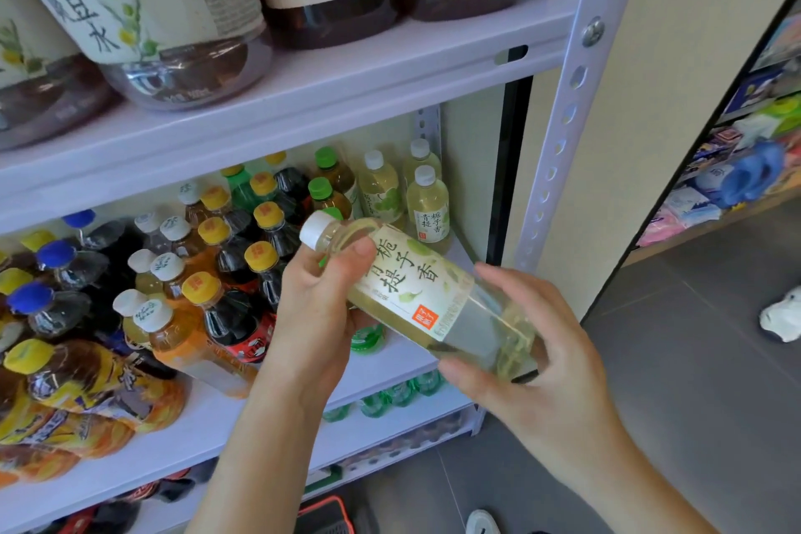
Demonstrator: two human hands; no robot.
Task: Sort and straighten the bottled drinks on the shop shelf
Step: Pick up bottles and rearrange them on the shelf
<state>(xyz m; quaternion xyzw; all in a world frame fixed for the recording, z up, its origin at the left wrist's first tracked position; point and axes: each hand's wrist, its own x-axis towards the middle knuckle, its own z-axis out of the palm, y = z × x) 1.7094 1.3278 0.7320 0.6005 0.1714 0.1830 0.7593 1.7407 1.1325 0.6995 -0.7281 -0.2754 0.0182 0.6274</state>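
Observation:
A pale green tea bottle (416, 295) with a white cap is tilted in front of the middle shelf (216, 425), cap up and to the left. My left hand (320, 303) grips it near the neck, thumb on the label. My right hand (537, 343) holds its base with curled fingers. Three matching pale bottles (427, 204) stand upright at the shelf's back right corner. Left of them stand green-capped bottles (323, 195), yellow-capped dark bottles (229, 303), white-capped amber bottles (169, 330) and blue-capped bottles (52, 295).
Large jugs (173, 13) sit on the upper shelf. The white perforated upright (563, 121) bounds the shelf on the right. Green bottles (390, 395) show on the shelf below. A second rack with goods (745, 169) stands at the far right across a grey floor.

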